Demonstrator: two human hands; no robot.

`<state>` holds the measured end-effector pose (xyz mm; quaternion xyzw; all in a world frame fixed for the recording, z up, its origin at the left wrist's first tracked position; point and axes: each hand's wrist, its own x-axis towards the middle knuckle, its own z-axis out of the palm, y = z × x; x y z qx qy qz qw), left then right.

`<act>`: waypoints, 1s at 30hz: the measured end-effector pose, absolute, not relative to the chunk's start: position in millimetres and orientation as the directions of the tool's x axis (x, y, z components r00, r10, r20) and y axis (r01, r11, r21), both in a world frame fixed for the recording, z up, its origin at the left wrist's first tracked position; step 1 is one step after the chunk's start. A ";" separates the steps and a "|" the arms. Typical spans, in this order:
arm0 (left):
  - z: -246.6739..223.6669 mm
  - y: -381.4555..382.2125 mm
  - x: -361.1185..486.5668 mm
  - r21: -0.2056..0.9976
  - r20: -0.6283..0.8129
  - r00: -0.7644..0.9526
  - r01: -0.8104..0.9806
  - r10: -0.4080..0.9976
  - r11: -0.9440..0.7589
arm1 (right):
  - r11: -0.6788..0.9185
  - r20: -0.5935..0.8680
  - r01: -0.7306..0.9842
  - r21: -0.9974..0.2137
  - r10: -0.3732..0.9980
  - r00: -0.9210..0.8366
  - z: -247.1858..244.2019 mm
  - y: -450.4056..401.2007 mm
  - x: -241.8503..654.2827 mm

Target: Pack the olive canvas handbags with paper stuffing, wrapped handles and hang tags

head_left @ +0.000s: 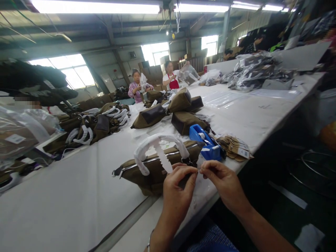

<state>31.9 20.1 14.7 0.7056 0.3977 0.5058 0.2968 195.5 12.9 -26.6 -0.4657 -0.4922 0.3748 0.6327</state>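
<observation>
An olive handbag (154, 175) with a silver zip stands in front of me, its handles (140, 152) wrapped in white paper. Both hands meet at its right end, fingertips almost touching. My left hand (178, 189) is closed in a pinch against the bag's front. My right hand (223, 182) pinches just to the right of it. Whatever lies between the fingertips is too small to make out. A dark metal clasp (188, 161) hangs at the handle base, just above my left fingers. Behind my hands sits a blue tape dispenser (206, 141).
Brown paper tags (233, 148) lie beside the dispenser, near the table edge. More olive bags (151, 115) lie farther back, and a heap of bags with wrapped handles (99, 122) is at left. Plastic-wrapped packages (252, 71) pile up at back right. Two people stand across the white table (65, 196).
</observation>
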 end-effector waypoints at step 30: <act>3.5 21.7 18.4 0.900 0.335 0.166 0.235 0.927 -0.367 | 0.350 0.527 0.517 -0.781 0.813 0.246 -21.1 11.9 213.9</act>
